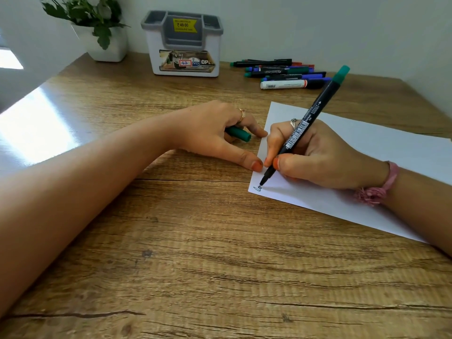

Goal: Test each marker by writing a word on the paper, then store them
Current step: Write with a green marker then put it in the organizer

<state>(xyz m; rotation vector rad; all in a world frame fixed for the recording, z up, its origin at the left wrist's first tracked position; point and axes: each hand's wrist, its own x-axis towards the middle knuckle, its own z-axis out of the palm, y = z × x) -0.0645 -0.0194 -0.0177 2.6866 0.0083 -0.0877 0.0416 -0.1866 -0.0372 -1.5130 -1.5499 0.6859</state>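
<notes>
My right hand (315, 155) grips a black marker with a green end (315, 113), its tip touching the near left corner of the white paper (381, 148), beside a small green squiggle (257, 188). My left hand (215, 133) rests on the table at the paper's left edge, its curled fingers holding the green cap (241, 134), its thumb pressing the sheet's edge. A pile of several markers (283, 73) lies at the back, right of the grey-and-white pen holder (183, 45).
A wooden table (195, 253) fills the view. A white pot with a green plant (102, 33) stands at the back left, against the wall. Bright glare falls on the table's left side.
</notes>
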